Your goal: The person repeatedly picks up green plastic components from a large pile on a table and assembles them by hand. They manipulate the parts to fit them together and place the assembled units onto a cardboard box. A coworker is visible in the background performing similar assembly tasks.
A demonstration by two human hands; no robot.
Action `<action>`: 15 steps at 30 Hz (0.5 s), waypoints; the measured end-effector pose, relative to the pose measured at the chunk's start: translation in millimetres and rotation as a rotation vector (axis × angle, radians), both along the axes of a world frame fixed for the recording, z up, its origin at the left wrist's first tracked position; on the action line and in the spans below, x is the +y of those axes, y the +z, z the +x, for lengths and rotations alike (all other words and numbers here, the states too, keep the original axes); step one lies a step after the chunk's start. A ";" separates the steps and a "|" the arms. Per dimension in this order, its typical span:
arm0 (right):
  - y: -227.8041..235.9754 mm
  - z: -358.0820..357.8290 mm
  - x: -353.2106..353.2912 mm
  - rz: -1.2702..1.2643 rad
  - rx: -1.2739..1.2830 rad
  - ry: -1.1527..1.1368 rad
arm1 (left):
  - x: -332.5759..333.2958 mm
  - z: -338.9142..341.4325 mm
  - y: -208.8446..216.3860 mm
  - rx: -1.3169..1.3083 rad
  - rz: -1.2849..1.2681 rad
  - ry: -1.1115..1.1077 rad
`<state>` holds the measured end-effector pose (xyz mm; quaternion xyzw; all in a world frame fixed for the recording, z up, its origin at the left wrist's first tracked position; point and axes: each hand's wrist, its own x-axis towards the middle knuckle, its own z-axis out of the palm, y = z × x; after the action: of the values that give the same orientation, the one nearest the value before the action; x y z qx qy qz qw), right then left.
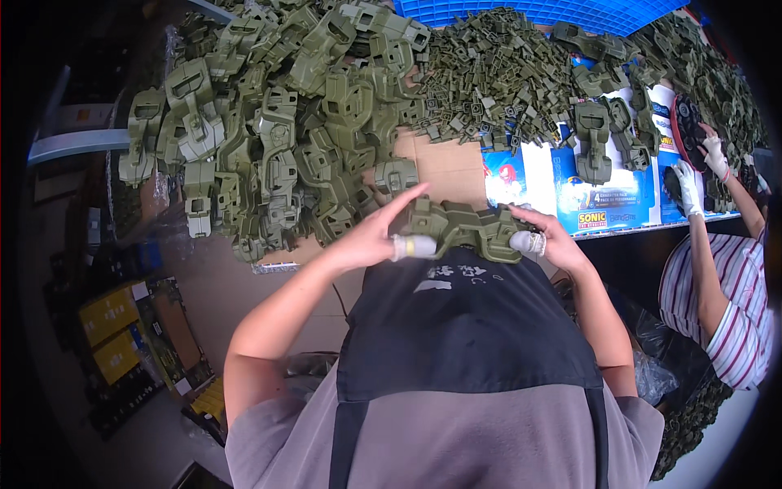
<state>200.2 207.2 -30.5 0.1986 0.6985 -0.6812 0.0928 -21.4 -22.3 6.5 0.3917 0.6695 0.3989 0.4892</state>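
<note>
Between my two hands, just in front of the dark apron, is an olive-green moulded plastic part [471,226] shaped like a toy vehicle body. My left hand [381,232] grips its left end, with a white-wrapped thumb on the near side and fingers pointing to the far side. At the right end my right hand [544,234] holds it the same way, its thumb also wrapped in white. Just beyond my left hand lies a similar green part [396,176] on the brown cardboard [446,167].
Large green parts [281,122] are heaped at the left, small green pieces [497,77] at the back centre. A blue crate [538,12] stands behind. Printed cardboard [607,196] covers the right side. There a co-worker's gloved hands [692,187] work beside a red-rimmed dark object [686,130].
</note>
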 end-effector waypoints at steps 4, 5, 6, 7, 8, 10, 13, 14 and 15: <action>39.0 -18.6 0.8 0.513 -0.014 0.147 | -1.6 22.8 -15.0 -0.023 0.075 0.169; 45.6 -27.9 -6.9 0.600 0.148 0.097 | 0.8 26.7 -14.0 -0.028 0.085 0.188; 55.1 -38.3 -20.2 0.511 0.219 0.047 | 3.6 30.5 -10.4 -0.035 0.096 0.204; 58.0 -49.5 -30.4 0.482 0.235 0.159 | 8.3 34.9 -2.5 -0.029 0.051 0.191; 67.9 -61.9 -45.6 0.569 0.230 0.250 | 9.5 37.3 -0.6 0.152 0.103 0.156; 49.9 -73.2 -59.3 0.433 0.227 0.277 | 2.0 39.3 -6.4 0.189 0.064 0.163; 53.4 -69.5 -57.7 0.461 0.205 0.336 | 1.3 48.1 -1.3 0.302 0.117 0.175; 48.9 -68.6 -51.2 0.404 0.310 0.353 | 2.4 49.4 1.3 0.305 0.096 0.156; 41.0 -68.0 -39.6 0.348 0.412 0.368 | 4.8 50.2 4.3 0.306 0.076 0.135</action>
<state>132.3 167.7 10.5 -0.0602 0.8328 -0.5492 0.0357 28.8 -17.5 10.8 0.4203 0.7454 0.3915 0.3384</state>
